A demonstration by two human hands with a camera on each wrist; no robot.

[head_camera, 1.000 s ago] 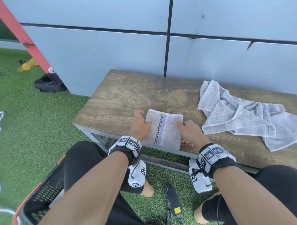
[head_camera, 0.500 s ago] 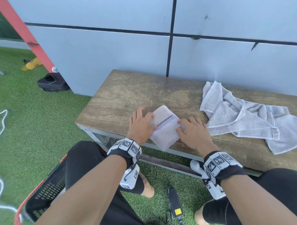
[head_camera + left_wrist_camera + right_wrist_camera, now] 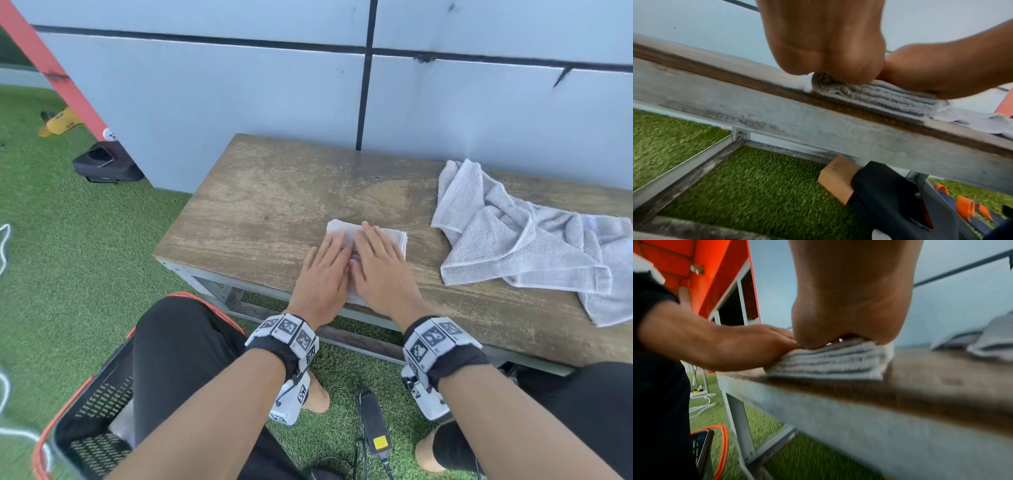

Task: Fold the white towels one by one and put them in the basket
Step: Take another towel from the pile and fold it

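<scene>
A small folded white towel (image 3: pixel 390 236) lies near the front edge of the wooden bench (image 3: pixel 274 205). My left hand (image 3: pixel 323 270) and right hand (image 3: pixel 380 270) press flat on it side by side, fingers straight, covering most of it. Both wrist views show the towel as a thick stack of layers (image 3: pixel 875 95) (image 3: pixel 830 363) squeezed under the heels of my left hand (image 3: pixel 830 42) and right hand (image 3: pixel 853 293). An unfolded white towel (image 3: pixel 534 240) lies crumpled at the bench's right end. The black basket (image 3: pixel 92 431) with an orange rim stands on the grass by my left leg.
Behind the bench (image 3: pixel 777 113) is a grey panelled wall (image 3: pixel 239 102). A black case (image 3: pixel 106 164) and a yellow tool (image 3: pixel 58 123) lie on the grass at left. A black power adapter (image 3: pixel 373 418) with cable lies between my feet. A cardboard box (image 3: pixel 838 177) sits under the bench.
The towel was folded over once more into a smaller, thicker stack. Both hands moved from its side edges onto its top and now press it flat.
</scene>
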